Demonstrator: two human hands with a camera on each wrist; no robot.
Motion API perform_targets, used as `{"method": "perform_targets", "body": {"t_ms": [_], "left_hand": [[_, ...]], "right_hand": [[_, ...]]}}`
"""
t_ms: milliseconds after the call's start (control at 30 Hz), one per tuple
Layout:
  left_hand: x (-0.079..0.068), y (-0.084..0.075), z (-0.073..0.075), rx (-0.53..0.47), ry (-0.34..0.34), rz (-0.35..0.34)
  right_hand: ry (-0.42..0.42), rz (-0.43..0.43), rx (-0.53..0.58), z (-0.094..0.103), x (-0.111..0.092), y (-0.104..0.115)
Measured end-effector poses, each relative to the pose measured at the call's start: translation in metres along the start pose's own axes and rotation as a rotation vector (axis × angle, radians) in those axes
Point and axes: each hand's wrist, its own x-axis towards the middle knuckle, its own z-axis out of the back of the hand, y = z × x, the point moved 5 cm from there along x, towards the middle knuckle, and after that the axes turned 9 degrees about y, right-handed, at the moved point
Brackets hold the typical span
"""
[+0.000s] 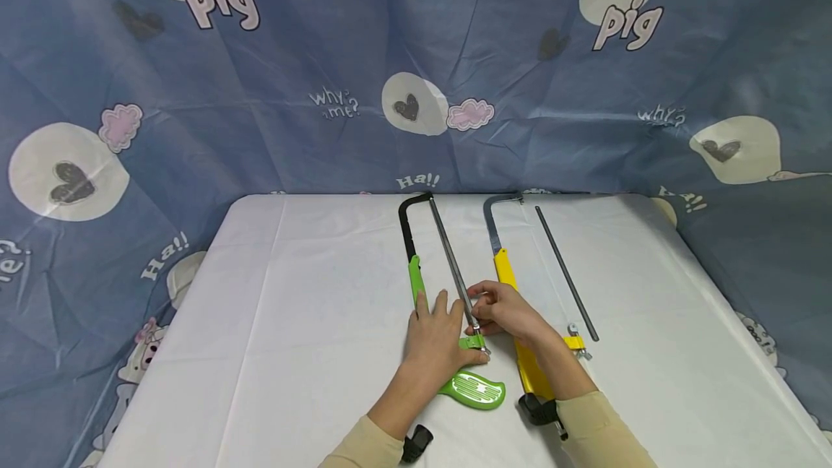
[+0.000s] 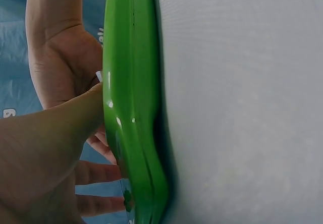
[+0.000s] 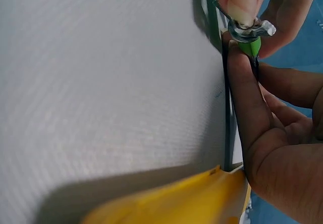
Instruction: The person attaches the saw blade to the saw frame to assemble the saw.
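A green-handled hacksaw (image 1: 477, 390) lies on the white-covered table, its blade (image 1: 448, 251) running along the frame's open side. My left hand (image 1: 434, 341) rests over the frame, fingers stretched forward. The left thumb presses at the metal wing nut (image 3: 252, 30) by the green blade holder. From the right, my right hand (image 1: 510, 313) pinches the blade's near end between thumb and fingers, just ahead of that holder. In the left wrist view the green handle (image 2: 131, 82) covers part of both hands.
Under the right forearm lies a yellow hacksaw (image 1: 505, 269), with its own wing nut (image 1: 583, 354) at the near end. A loose dark blade (image 1: 565, 273) lies to its right. A blue printed cloth (image 1: 325, 150) hangs behind the table.
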Motion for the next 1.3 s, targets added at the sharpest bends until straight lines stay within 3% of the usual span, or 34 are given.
{"method": "perform_targets", "body": {"t_ms": [200,467,667,933,1300], "left_hand": [[-0.001,0.006,0.005,-0.042,0.068,-0.035],[0.0,0.027,0.017,-0.248,0.138,-0.089],[0.0,0.043,0.019,-0.319,0.223,-0.09],[-0.002,0.056,0.021,-0.275,0.307,-0.104],[-0.005,0.06,0.021,-0.199,0.249,-0.079]], "right_hand": [[0.0,0.018,-0.001,0.0,-0.001,-0.003],[-0.072,0.014,-0.038,0.002,-0.004,-0.002],[-0.099,0.021,-0.052,0.0,-0.007,-0.001],[-0.119,0.024,-0.063,-0.001,-0.006,-0.002],[-0.134,0.015,-0.11,-0.003,-0.006,-0.001]]}}
